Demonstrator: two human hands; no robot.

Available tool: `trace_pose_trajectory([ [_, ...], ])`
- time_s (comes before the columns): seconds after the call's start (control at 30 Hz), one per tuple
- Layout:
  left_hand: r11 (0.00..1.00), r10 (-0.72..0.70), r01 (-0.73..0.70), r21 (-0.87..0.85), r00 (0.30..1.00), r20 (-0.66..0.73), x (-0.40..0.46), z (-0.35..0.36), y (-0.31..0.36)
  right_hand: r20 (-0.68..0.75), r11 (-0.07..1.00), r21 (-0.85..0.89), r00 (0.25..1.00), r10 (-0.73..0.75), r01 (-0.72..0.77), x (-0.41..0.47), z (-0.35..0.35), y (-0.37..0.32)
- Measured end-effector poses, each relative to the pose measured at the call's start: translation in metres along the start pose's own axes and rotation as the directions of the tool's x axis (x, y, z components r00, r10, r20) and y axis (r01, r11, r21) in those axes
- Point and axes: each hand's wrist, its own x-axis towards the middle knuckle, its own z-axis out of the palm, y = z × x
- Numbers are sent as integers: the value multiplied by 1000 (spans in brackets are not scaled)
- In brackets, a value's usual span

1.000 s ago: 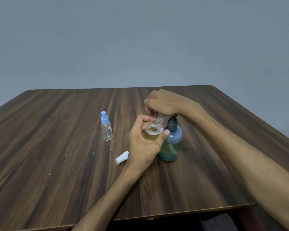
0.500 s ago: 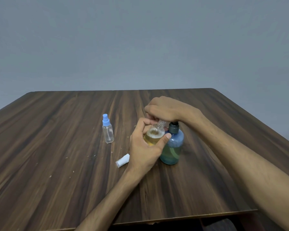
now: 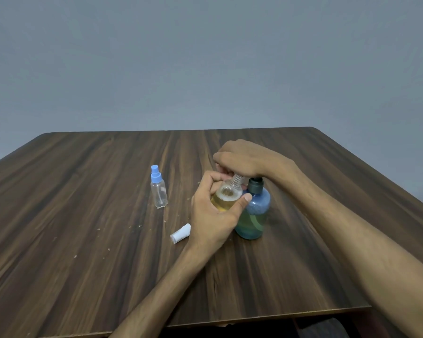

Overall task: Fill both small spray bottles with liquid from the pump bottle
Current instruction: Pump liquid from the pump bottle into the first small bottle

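The left hand (image 3: 211, 215) grips an open spray bottle (image 3: 226, 196), fingers curled round its far side and thumb pressed across its near side. It holds the bottle tilted, the threaded neck leaning toward the pump bottle (image 3: 253, 211) and tucked under the right hand (image 3: 244, 157). The right hand lies palm down on top of the pump, its fingers bent over the pump head, which is hidden beneath them; only the dark collar below shows. The two hands are close together, the right one just above the left one's fingers.

Spray bottles: two. Pump bottles: one. Loose caps: one.

The held bottle is clear plastic, with amber-yellow liquid filling its lower part and a ring of foam at the liquid's surface; its neck is bare, with no sprayer on it. It touches or nearly touches the pump bottle's shoulder. The pump bottle is translucent blue, rounded, upright on the table (image 3: 83, 240), with greenish liquid in its lower half and droplets or bubbles on its upper wall.

The second spray bottle (image 3: 158, 191) stands upright well to the left of the hands, clear, looking empty, with a light blue sprayer fitted. A white cap (image 3: 180, 233) lies on its side just left of the left wrist. Small pale crumbs speck the dark wood-grain table. A grey wall is behind.
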Motion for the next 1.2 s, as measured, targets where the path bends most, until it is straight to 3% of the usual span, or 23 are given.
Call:
trace_pose_trajectory([
  [0.2,1000,16,-15,-9,1000,3,-1,1,2,-31,998,56,1000,3,-1,-1,-5,1],
  [1.2,1000,9,-9,-11,1000,-11,-1,1,2,0,999,-31,1000,11,-11,-1,0,0],
])
